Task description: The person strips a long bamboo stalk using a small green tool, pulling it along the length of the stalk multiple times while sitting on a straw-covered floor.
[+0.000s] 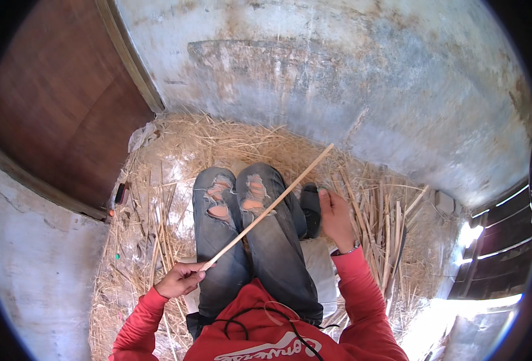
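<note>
My left hand [181, 280] is closed round the lower end of a long, pale stick [269, 210], which looks like split bamboo or wood. The stick slants up across my thighs in torn grey jeans [224, 240], its far end beyond the right knee. My right hand [336, 221] is apart from the stick, beside my right leg, with its fingers curled mostly out of sight. A small green bit shows at its thumb tip; what it grips cannot be made out. Just left of that hand is a black slipper-like thing [310, 210].
Straw and shavings [230, 135] cover the floor. Several long sticks [389, 234] lie to my right, and more strips [157, 240] to my left. Ahead is a stained wall [338, 72]; a brown door [61, 108] stands at the far left. A grey block [444, 203] sits right.
</note>
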Motion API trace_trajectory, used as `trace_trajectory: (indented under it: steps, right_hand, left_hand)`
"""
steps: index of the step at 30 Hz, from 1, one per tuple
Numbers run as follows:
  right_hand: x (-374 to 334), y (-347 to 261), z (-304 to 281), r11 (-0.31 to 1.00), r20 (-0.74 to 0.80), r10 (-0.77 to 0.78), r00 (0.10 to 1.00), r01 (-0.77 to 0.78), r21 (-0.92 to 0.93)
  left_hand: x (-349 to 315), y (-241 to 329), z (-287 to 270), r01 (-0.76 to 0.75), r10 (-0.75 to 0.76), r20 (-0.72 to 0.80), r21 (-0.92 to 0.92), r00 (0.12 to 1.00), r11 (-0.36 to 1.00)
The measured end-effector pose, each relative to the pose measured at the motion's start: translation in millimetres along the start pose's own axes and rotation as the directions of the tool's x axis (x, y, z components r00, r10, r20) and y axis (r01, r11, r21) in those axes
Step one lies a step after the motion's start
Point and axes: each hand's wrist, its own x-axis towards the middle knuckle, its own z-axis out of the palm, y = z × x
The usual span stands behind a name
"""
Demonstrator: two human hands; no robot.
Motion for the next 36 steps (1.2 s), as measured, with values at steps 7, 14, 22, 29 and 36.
trace_trajectory:
  steps: [7, 14, 22, 29, 36]
  right_hand:
    - [30.8, -6.0, 19.3, 0.998, -0.006, -0.056, 0.998, 0.055, -0.028]
    - [4.6, -14.3, 40.1, 0.998, 0.137, -0.052, 0.989, 0.054, -0.015]
    - [18.0, -14.0, 23.8, 0.998, -0.014, -0.065, 0.998, 0.065, 0.020]
    - [-8.7, -13.2, 37.7, 0.996, 0.121, -0.079, 0.990, 0.083, -0.026]
    - [16.8, -35.4, 16.7, 0.932, 0.154, -0.075, 0.985, 0.014, 0.363]
  left_hand:
    - [10.0, 3.0, -3.0, -0.020, 0.020, 0.005, 0.047, 1.000, 0.999]
    - [17.6, 8.3, -3.2, 0.033, -0.033, 0.029, 0.014, 0.999, 0.999]
    - [20.8, 10.8, 0.5, 0.032, -0.032, 0.016, 0.026, 0.999, 0.999]
    - [23.6, 13.2, 1.9, 0.058, -0.057, 0.064, -0.020, 0.996, 0.998]
    - [39.1, 57.3, 20.7, -0.173, 0.170, -0.032, -0.139, 0.985, 0.975]
